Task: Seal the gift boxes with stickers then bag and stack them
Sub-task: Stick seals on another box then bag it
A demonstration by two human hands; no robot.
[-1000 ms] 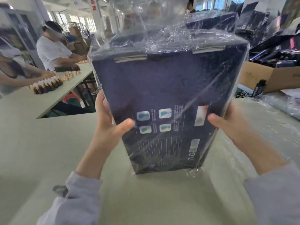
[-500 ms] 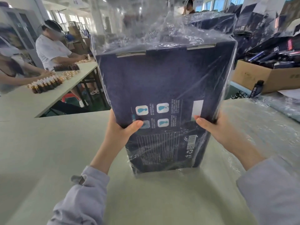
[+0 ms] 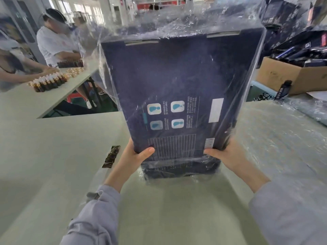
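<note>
Grip: the left hand and the right hand both clasp the gift box through the clear plastic bag, one at each lower corner, with the thumbs laid across the printed face.
Box: dark blue and upright in the middle of the view, with its top leaning away from the wearer. It is wrapped in the bag and stands over the near table.
Edges: the table's far edge runs behind the box at 9 o'clock. At 3 o'clock, crinkled plastic film covers the tabletop.
Open room: there is bare tabletop from 6 to 9 o'clock. A dark sticker strip lies just beside the left hand at 9 o'clock.
Hand pose: both wrists are bent up, and the forearms in grey sleeves rise from 7 and 5 o'clock.
Surroundings: at 10 o'clock two people work at a second table with small bottles on it. At 2 o'clock is a cardboard carton of dark boxes.
Hidden: the fingers of both hands are behind the box. The bag's mouth is cut off at 12 o'clock. It is unclear whether the box's lower end touches the table.
</note>
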